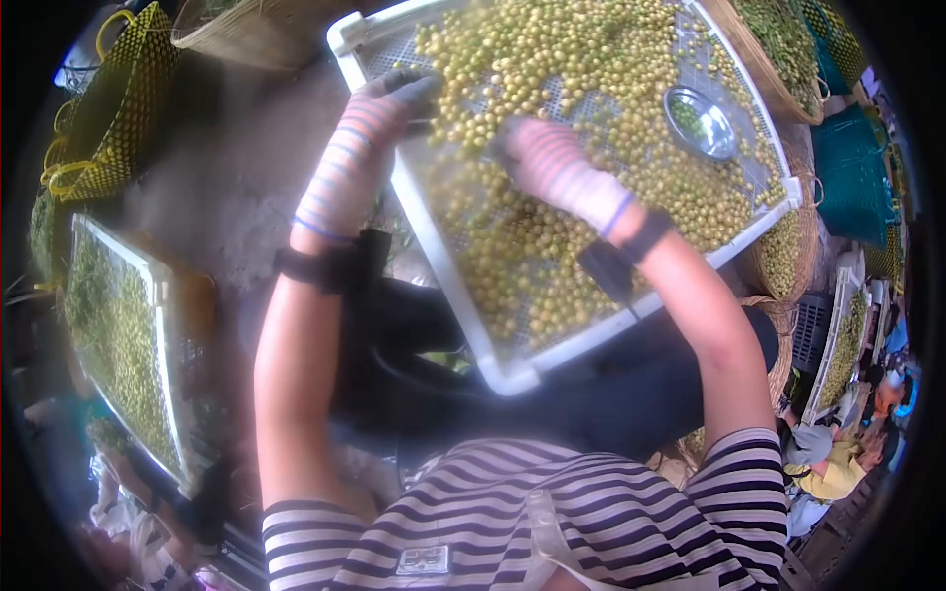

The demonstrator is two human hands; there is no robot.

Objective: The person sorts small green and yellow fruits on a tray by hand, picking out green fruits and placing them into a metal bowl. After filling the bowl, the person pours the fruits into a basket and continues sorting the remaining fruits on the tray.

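Note:
Small round yellow-green fruits [591, 64] are spread over a white mesh tray [439, 256], which tilts across my lap. My left hand [394, 97], in a striped glove with dark fingertips, is at the tray's left rim beside the fruits. Its fingers look stretched out and apart from the thumb, though slightly blurred. My right hand [547, 163], gloved the same way, is low over the fruits in the middle of the tray. Motion smears its bent fingertips, so whether they hold a fruit cannot be made out. A shiny metal bowl [701, 122] rests on the fruits at the right.
Another tray of fruits [163, 325] stands at the left, below yellow-and-black woven baskets [118, 108]. Wicker baskets [774, 59] line the tray's right side, with a teal basket [855, 177] beyond. Other people [838, 468] sit at the lower right and lower left.

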